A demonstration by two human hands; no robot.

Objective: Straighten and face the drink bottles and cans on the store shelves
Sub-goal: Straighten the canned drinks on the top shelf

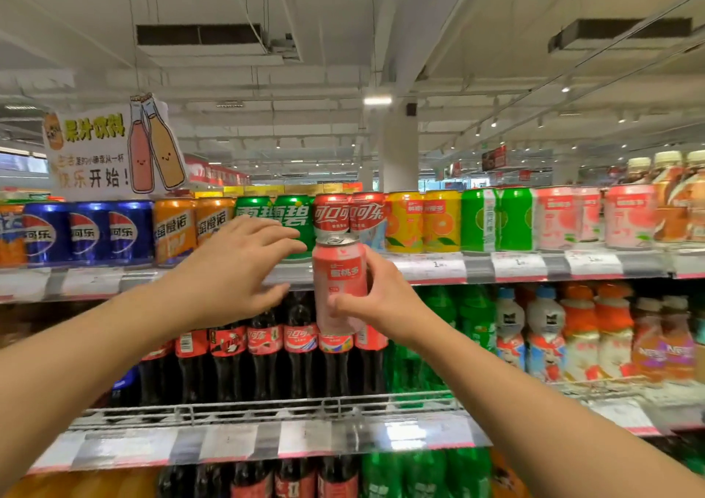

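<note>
Before me, store shelving fills the lower half of the view under a white ceiling hung with a juice-drinks sign [114, 146]. The top shelf [431, 266] carries a row of upright cans: blue Pepsi cans [89, 232] at left, then orange cans [192, 226], green Sprite cans [292, 217], red Coca-Cola cans [349, 213], yellow orange-drink cans [423, 221], green lime cans [496, 219] and pink peach cans [595, 217] at right. On the wire shelf [267, 410] below stand dark cola bottles [263, 360], green soda bottles [457, 318] and milk-drink bottles [534, 333].

My right hand [381, 303] grips a pink peach-drink can [339, 284], upright, label facing me, held in the air in front of the top shelf's edge, just below the Coca-Cola cans. My left hand [236, 268] hovers beside it with fingers spread and straight, holding nothing, its fingertips in front of the Sprite cans.
</note>
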